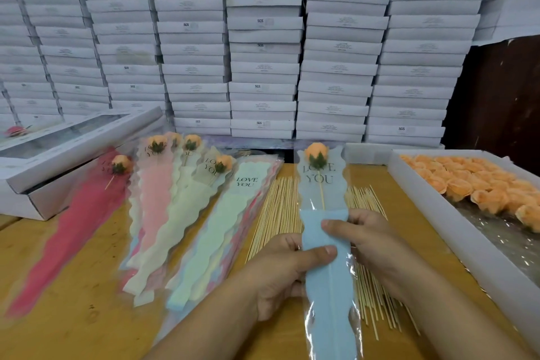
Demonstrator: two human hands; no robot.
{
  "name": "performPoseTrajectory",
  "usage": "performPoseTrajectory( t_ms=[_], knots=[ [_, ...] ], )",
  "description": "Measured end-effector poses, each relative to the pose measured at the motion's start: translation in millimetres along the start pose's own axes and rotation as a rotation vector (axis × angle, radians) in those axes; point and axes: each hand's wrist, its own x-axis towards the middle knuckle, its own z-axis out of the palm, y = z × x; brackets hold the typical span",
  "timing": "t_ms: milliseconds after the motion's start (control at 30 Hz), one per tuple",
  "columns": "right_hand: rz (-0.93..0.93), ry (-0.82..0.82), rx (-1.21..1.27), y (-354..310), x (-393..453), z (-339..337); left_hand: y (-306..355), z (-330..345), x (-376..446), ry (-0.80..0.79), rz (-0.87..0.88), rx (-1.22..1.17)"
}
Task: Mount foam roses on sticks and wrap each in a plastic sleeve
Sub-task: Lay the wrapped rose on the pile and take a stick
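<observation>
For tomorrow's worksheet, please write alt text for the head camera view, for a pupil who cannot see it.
Both hands, left hand and right hand, hold a blue plastic sleeve containing an orange foam rose on a stick. Bare sticks lie beneath on the wooden table, finished roses to the left, a tray of loose roses to the right.
</observation>
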Motion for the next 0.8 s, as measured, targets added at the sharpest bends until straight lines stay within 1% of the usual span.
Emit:
performPoseTrajectory(
  t_ms=[100, 233, 300, 400, 500, 600, 733, 800],
  knots=[
    [-0.012, 0.076, 0.014, -0.2, 0.7, 0.9, -1.4, 0.9, 0.7, -0.016, -0.011, 0.002],
    [-0.040, 0.226, 0.074, -2.6, 3.2, -4.7, -3.7, 0.5, 0.3, -0.108, -0.071, 0.054],
    [-0.055, 0.285, 0.102, -3.3, 3.9, -8.6, -5.8, -0.5, 1.4, -0.126, -0.082, 0.084],
    [-0.053, 0.284, 0.116, -1.7, 5.7, -10.0, -6.0, -0.7, 1.5, -0.116, -0.068, 0.100],
    [-0.043, 0.254, 0.179, -2.9, 7.5, -8.2, -1.5, -4.9, 0.5, -0.070, -0.049, 0.104],
    [-0.043, 0.247, 0.266, -5.3, 8.2, -11.4, 10.4, -16.3, -4.6, 0.011, 0.025, 0.070],
    [-0.041, 0.228, 0.243, -4.0, 7.9, -16.4, 41.9, -45.5, -14.9, 0.150, 0.165, 0.061],
    [-0.038, 0.231, 0.241, -3.8, 8.2, -17.9, 60.7, -66.8, -19.1, 0.237, 0.218, 0.106]
  ],
)
